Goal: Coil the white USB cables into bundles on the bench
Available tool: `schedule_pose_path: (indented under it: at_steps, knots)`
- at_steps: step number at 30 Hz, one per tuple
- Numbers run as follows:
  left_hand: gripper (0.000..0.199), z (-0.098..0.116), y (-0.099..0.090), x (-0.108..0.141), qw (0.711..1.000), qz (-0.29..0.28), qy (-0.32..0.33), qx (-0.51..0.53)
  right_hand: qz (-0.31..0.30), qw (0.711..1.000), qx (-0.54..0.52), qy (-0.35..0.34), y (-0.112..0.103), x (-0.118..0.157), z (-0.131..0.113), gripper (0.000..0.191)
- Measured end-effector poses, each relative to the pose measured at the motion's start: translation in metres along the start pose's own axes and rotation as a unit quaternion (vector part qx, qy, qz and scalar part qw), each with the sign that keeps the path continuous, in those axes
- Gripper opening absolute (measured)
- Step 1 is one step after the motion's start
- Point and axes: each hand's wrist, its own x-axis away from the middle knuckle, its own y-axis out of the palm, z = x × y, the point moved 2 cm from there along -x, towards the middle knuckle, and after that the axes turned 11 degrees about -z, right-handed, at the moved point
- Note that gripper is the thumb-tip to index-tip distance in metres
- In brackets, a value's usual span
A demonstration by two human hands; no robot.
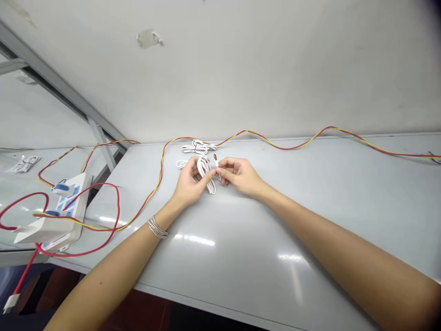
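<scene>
My left hand (193, 180) is closed around a coiled white cable (206, 171), holding its loops upright just above the table. Thumb and fingers of my right hand (237, 174) pinch one end of that cable, where a small plug (216, 158) sticks up past the fingertips. The two hands nearly meet at the fingertips. Behind them lies a bundled white cable (198, 146) with a dark tie round its middle. Part of another white coil (181, 164) shows beside my left hand, mostly hidden by it.
A twisted red and yellow wire (289, 148) runs along the back of the grey table (241, 248), against the wall. At the left, a white power strip (77, 207) carries plugs and a looping red cord (118, 202). Another white cable bundle (25, 164) lies beyond the metal frame (62, 69).
</scene>
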Motion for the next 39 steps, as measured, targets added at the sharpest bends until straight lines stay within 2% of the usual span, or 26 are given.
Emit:
schedule_pose_path:
  at_steps: [13,29,39]
  knots:
    - [0.045,0.002,0.002,0.001,0.999,-0.02,0.011,0.042,0.003,1.0,0.026,-0.001,-0.001,0.0,0.0,0.023]
    - [0.033,0.009,0.004,0.005,0.998,-0.028,0.032,0.045,-0.009,0.999,0.037,-0.004,-0.002,-0.003,0.003,0.029]
    - [0.029,0.013,0.004,0.008,0.998,-0.034,0.043,0.034,-0.022,1.0,0.001,-0.007,-0.002,0.0,0.0,0.037]
